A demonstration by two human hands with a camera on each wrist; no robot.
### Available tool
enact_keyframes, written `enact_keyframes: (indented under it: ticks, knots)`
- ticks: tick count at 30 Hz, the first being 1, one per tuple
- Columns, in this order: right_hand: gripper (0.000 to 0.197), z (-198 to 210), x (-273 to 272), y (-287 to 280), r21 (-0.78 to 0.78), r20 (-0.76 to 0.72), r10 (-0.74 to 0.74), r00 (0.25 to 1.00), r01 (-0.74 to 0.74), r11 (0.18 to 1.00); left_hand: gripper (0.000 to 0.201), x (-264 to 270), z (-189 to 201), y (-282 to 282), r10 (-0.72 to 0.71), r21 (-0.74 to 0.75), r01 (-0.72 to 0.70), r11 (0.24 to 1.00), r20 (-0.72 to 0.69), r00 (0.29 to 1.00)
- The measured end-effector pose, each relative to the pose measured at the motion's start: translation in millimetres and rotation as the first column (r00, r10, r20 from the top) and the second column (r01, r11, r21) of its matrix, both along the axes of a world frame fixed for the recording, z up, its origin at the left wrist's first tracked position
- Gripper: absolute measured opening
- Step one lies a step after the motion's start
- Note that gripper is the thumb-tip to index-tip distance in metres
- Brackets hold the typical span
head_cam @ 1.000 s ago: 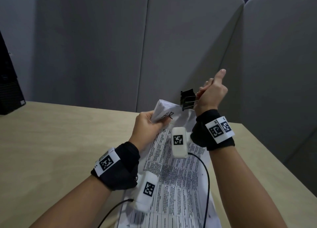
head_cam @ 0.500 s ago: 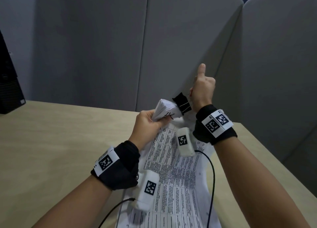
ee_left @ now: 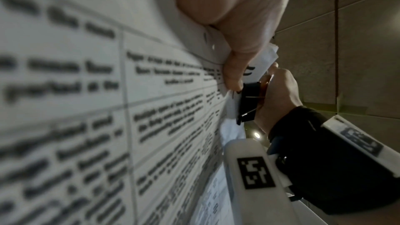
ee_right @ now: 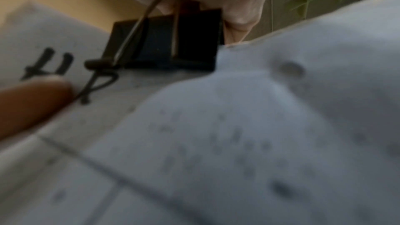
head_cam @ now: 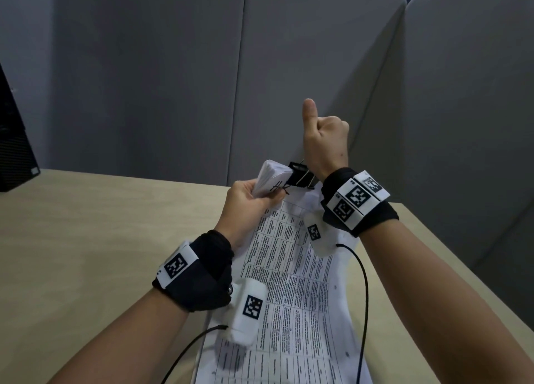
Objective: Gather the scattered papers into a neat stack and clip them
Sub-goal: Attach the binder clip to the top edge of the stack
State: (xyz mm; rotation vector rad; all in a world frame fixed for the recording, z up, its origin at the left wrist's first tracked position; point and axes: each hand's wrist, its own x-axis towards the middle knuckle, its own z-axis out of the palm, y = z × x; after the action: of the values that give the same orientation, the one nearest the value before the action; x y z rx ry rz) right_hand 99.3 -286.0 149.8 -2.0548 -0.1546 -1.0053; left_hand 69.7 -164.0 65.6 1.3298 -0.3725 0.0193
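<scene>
Left hand (head_cam: 248, 201) pinches the papers (head_cam: 291, 279), running lengthwise away along the worktop (head_cam: 86, 239); right hand (head_cam: 325, 144) grips the binder clip (head_cam: 302, 178), mouth facing their raised corner

- The white printed paper stack (head_cam: 291, 282) runs off the head view's bottom edge.
- Its table text is too blurred to read in both wrist views.
- The black metal binder clip's (head_cam: 302, 177) mouth is hidden.
</scene>
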Motion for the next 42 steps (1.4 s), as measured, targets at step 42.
enact_keyframes:
  ticks: [42]
  knots:
    - [0.066,-33.1,-16.1,21.2,-0.467,-0.51,-0.049,0.859,-0.229,0.854,0.012,-1.5,-20.3,26.8,0.139,-0.025,-0.138,0.99,0.067,0.988]
